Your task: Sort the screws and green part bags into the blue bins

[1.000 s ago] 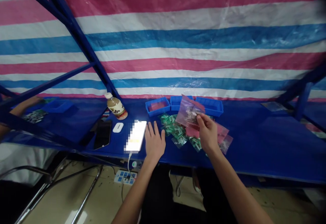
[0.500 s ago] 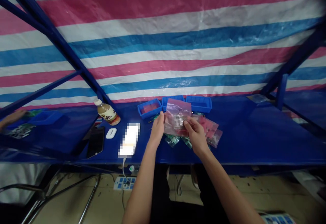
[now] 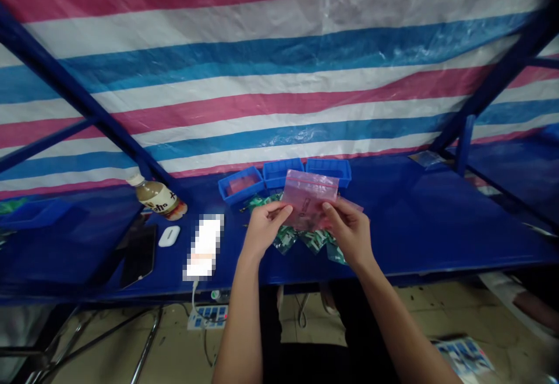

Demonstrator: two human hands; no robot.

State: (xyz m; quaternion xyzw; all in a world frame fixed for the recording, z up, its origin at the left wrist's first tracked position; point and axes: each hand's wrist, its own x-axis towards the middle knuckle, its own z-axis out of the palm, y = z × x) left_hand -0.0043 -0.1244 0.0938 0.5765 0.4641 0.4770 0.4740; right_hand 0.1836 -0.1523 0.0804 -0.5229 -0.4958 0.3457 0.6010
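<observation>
A translucent pink plastic zip bag (image 3: 311,189) with dark marks on its face is held between our two hands, its sealing strip uppermost. Our left hand (image 3: 262,230) pinches its left side between thumb and fingers, and our right hand (image 3: 351,230) grips the right side the same way. Beyond both hands we see a large red, white and blue striped plastic sheet (image 3: 244,105). Below them spreads the long blue counter (image 3: 428,215). Just past the bag, three shallow blue plastic trays (image 3: 282,181) stand in a row, the leftmost holding something pink. Under and between our hands lies a pile of small clear packets with green contents (image 3: 314,241); we cannot tell whether the bag touches it. Well left of our left hand, a white-capped, labelled plastic bottle (image 3: 158,199) leans over, with a flat black phone (image 3: 138,256) nearer us and a small white rounded case (image 3: 169,235) beside that.
</observation>
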